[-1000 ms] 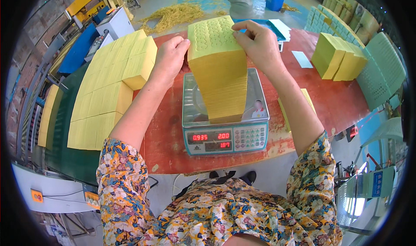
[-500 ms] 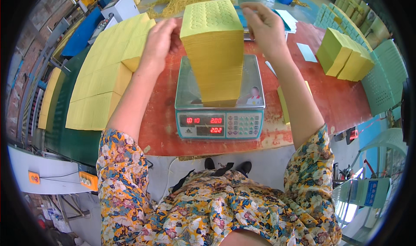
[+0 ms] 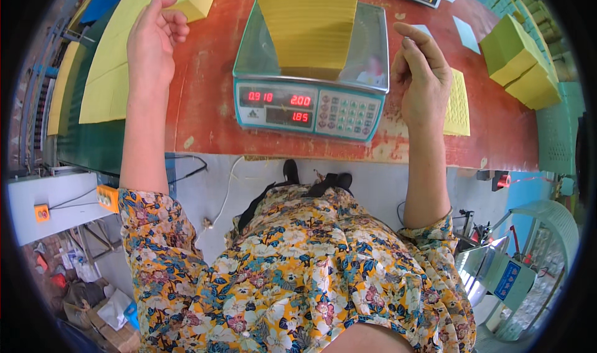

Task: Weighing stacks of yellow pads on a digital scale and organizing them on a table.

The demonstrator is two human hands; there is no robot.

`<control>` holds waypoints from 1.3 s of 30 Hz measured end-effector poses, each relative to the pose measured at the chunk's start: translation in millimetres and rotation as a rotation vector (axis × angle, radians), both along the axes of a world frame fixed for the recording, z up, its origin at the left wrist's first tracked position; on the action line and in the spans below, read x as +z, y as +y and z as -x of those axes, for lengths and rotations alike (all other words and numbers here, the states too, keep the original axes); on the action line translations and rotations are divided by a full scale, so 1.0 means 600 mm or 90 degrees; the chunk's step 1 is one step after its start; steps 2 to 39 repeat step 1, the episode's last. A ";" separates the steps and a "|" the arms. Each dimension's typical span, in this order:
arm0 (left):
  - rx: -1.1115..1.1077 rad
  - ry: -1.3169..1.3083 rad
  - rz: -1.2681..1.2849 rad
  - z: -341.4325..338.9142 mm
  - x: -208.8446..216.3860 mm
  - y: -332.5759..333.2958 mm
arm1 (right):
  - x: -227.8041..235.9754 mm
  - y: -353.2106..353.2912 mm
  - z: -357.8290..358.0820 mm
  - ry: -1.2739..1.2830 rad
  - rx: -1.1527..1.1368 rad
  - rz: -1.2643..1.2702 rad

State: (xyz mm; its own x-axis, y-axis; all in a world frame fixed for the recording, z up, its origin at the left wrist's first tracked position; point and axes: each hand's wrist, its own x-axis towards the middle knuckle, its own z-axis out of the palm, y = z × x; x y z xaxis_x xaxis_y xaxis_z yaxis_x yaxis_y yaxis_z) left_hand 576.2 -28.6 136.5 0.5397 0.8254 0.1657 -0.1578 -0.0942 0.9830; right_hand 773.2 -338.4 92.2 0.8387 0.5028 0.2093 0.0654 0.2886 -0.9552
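A tall stack of yellow paper sheets (image 3: 311, 26) stands on the pan of a teal digital scale (image 3: 311, 107), whose red display is lit. The top of the stack runs out of the picture. To the left of the scale my left hand (image 3: 154, 45) is raised, its fingers loosely bent and apart, holding nothing. On the other side, my right hand (image 3: 424, 76) hovers just beyond the scale's right edge with the index finger reaching out and the other fingers curled. Nothing shows in it. A smaller piece of yellow embossed paper (image 3: 458, 104) lies beside it, partly covered by that hand.
The scale rests on a worn red table (image 3: 205, 98). Yellow paper blocks (image 3: 109, 82) line the left side; more yellow stacks (image 3: 516, 57) stand at the right. A pale slip (image 3: 466, 34) lies at the far right. Below the left edge is an orange socket box (image 3: 107, 198).
My hands have come off the sides of the stack and moved apart, nearer my body. The view has tilted down, so the stack's top has left the picture. The scale's reading has dropped.
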 end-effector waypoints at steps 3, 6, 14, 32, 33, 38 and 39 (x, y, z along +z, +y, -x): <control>-0.001 0.005 -0.004 0.002 -0.002 0.003 | -0.005 -0.001 -0.003 -0.010 0.000 0.024; -0.001 0.005 -0.004 0.002 -0.002 0.003 | -0.005 -0.001 -0.003 -0.010 0.000 0.024; -0.001 0.005 -0.004 0.002 -0.002 0.003 | -0.005 -0.001 -0.003 -0.010 0.000 0.024; -0.001 0.005 -0.004 0.002 -0.002 0.003 | -0.005 -0.001 -0.003 -0.010 0.000 0.024; -0.001 0.005 -0.004 0.002 -0.002 0.003 | -0.005 -0.001 -0.003 -0.010 0.000 0.024; -0.001 0.005 -0.004 0.002 -0.002 0.003 | -0.005 -0.001 -0.003 -0.010 0.000 0.024; -0.001 0.005 -0.004 0.002 -0.002 0.003 | -0.005 -0.001 -0.003 -0.010 0.000 0.024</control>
